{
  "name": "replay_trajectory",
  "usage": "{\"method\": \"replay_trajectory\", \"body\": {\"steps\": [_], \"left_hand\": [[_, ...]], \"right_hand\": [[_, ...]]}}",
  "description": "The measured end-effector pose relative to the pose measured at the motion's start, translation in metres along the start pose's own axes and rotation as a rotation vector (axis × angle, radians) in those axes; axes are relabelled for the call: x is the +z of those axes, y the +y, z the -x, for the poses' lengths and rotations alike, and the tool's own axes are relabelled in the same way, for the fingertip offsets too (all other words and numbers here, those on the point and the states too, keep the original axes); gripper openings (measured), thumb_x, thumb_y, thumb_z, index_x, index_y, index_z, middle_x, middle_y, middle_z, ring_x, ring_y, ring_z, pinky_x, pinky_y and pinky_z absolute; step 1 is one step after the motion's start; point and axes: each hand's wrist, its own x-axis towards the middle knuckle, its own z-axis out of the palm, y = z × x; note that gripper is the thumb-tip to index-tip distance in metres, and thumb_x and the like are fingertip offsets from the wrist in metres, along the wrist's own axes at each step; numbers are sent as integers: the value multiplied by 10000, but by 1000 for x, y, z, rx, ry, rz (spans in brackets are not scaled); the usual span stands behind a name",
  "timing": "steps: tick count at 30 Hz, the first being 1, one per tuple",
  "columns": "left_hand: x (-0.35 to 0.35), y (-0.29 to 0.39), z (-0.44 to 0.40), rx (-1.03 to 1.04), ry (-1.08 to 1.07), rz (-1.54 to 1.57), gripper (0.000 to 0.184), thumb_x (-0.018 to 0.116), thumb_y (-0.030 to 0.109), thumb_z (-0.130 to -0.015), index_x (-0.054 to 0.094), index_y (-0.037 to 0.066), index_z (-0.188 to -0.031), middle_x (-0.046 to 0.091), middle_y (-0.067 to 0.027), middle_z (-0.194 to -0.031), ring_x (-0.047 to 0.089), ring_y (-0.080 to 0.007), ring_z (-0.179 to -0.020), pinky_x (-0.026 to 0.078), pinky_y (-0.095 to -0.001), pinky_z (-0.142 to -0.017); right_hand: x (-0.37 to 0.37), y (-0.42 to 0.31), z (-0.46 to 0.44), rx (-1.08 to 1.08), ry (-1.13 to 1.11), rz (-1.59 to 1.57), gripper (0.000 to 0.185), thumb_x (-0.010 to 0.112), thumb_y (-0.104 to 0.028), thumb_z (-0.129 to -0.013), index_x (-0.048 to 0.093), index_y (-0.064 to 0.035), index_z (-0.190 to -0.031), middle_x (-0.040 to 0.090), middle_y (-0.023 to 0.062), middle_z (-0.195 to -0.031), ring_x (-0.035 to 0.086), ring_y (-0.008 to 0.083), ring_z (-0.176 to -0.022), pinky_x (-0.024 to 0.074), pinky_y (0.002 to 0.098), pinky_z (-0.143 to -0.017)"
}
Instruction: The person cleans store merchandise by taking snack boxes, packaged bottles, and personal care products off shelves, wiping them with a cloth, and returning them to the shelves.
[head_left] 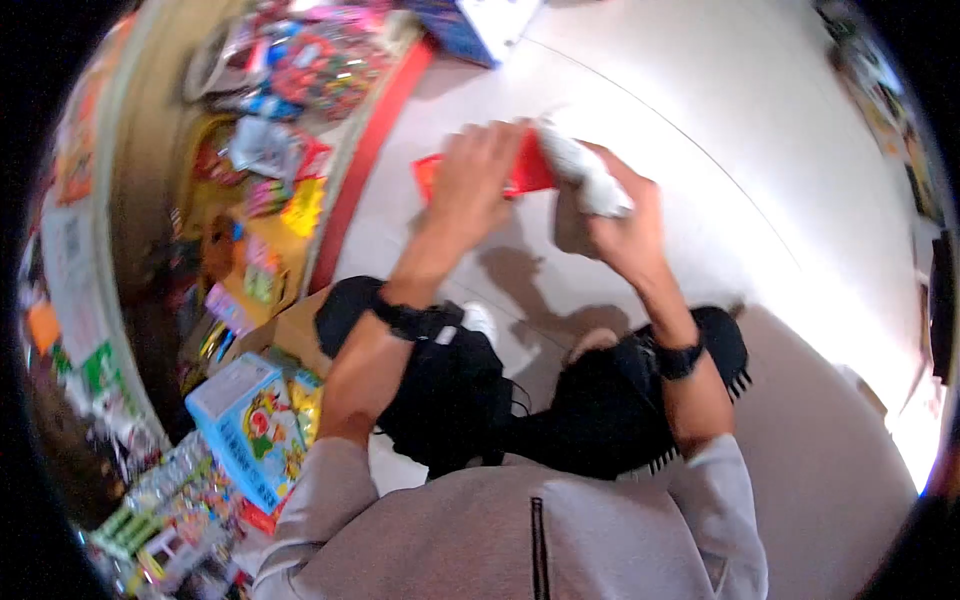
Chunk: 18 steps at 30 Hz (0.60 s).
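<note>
In the upper middle of the head view, my left hand (472, 182) is closed around a flat red packet (531, 166), whose red edges show on both sides of the fingers. Motion blur hides any print on it. My right hand (632, 222) grips a crumpled white cloth (583, 168), bunched between thumb and fingers. The cloth's upper end touches or lies very close to the packet's right side; which of the two I cannot tell. Both hands are raised above the pale floor, in front of my knees.
To the left, a red-edged shelf (372, 135) carries bagged sweets (322, 68) and small colourful packs. A light blue carton (240, 420) with cartoon pictures sits by my left elbow. At the top, a blue box (475, 25) stands on the tiled floor (720, 110).
</note>
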Motion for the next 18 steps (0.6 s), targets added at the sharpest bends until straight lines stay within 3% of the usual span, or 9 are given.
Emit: {"method": "replay_trajectory", "body": {"steps": [2, 3, 4, 9, 12, 14, 16, 17, 18], "left_hand": [[12, -6, 5, -38, -1, 30, 656, 611, -8, -666, 507, 19, -1314, 580, -160, -1082, 542, -341, -977, 420, -472, -854], [16, 0, 10, 46, 94, 74, 608, 599, 15, -679, 532, 8, -1283, 579, -188, -1077, 541, -349, -979, 416, -483, -850], [23, 7, 15, 52, 63, 48, 759, 705, 45, -599, 488, 30, -1325, 569, -163, -1178, 527, -352, -1107, 404, -474, -943], [5, 18, 10, 80, 48, 117, 774, 699, 7, -576, 486, 73, -1317, 560, -134, -1172, 539, -319, -1048, 397, -429, -858], [-15, 19, 11, 109, 23, 161, 769, 694, -3, -570, 480, 67, -1305, 560, -138, -1167, 539, -313, -1029, 390, -421, -826], [-29, 16, 12, 88, 8, 112, 759, 735, 40, -589, 463, 38, -1297, 567, -154, -1146, 549, -330, -1030, 403, -444, -852], [-46, 11, 12, -14, 253, 237, 764, 804, 138, -620, 448, 8, -1282, 567, -181, -1144, 560, -361, -1036, 414, -477, -888], [-59, 4, 16, -97, 245, 229, 843, 868, 272, -607, 437, -5, -1277, 571, -203, -1145, 567, -392, -1041, 431, -492, -896], [-81, 3, 22, -191, 232, 227, 874, 887, 316, -587, 441, -11, -1264, 581, -212, -1154, 565, -406, -1066, 441, -487, -914]], "right_hand": [[1, 1, -4, 37, -19, 26, 343, 557, -50, -848, 636, -46, -1183, 699, 197, -991, 694, 252, -943, 514, 343, -844], [-1, 14, -2, 86, -34, -12, 322, 535, -59, -886, 627, -19, -1192, 708, 166, -1009, 678, 218, -952, 513, 344, -853], [-7, 25, 1, 191, -46, -15, 329, 507, -65, -911, 618, -22, -1218, 707, 167, -1023, 672, 220, -971, 506, 345, -867], [-13, 70, -16, 347, -85, 92, 350, 513, -165, -969, 587, 1, -1269, 682, 153, -1105, 627, 193, -1037, 477, 333, -921], [-12, 104, -17, 436, -93, -61, 375, 519, -247, -990, 597, -19, -1277, 676, 123, -1135, 617, 187, -1050, 478, 330, -920], [-14, 116, -18, 419, -63, -48, 409, 525, -323, -998, 612, -30, -1269, 667, 121, -1160, 611, 191, -1055, 481, 337, -918], [-18, 133, -22, 496, -56, -49, 387, 528, -277, -989, 611, -15, -1262, 666, 123, -1163, 611, 206, -1070, 479, 343, -928], [-20, 141, -23, 487, -71, -51, 387, 528, -277, -989, 611, -15, -1262, 666, 123, -1163, 611, 206, -1070, 479, 343, -928], [-19, 150, -26, 501, -98, -34, 394, 529, -161, -929, 583, -7, -1287, 650, 119, -1195, 604, 216, -1099, 473, 352, -954]]}}
